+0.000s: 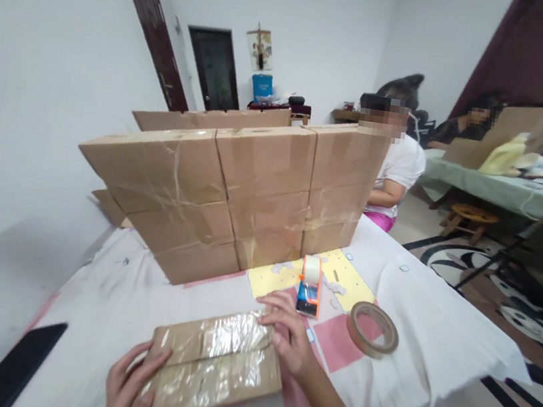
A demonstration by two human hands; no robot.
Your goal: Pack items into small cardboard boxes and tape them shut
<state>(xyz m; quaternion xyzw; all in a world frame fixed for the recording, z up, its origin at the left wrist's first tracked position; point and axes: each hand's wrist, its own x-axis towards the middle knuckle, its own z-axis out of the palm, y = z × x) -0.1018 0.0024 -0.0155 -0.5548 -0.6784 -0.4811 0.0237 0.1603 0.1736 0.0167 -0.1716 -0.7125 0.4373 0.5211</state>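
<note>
A flat cardboard box (216,361) covered in shiny clear tape lies on the cloth in front of me, a seam running along its top. My left hand (133,379) grips its left end, fingers over the top face. At the far right corner, my right hand (286,330) holds the box with its fingers bent over the edge. Just beyond that hand is an orange and blue tape dispenser (310,290) with a roll in it. To the right rests a roll of brown tape (373,330).
A wall of stacked cardboard boxes (267,196) stands across the table behind my hands. A black flat object (22,360) lies at the left edge. Beyond the boxes sits a person in a white shirt (405,165). Another person (464,129) is at a cluttered table (500,192) farther right.
</note>
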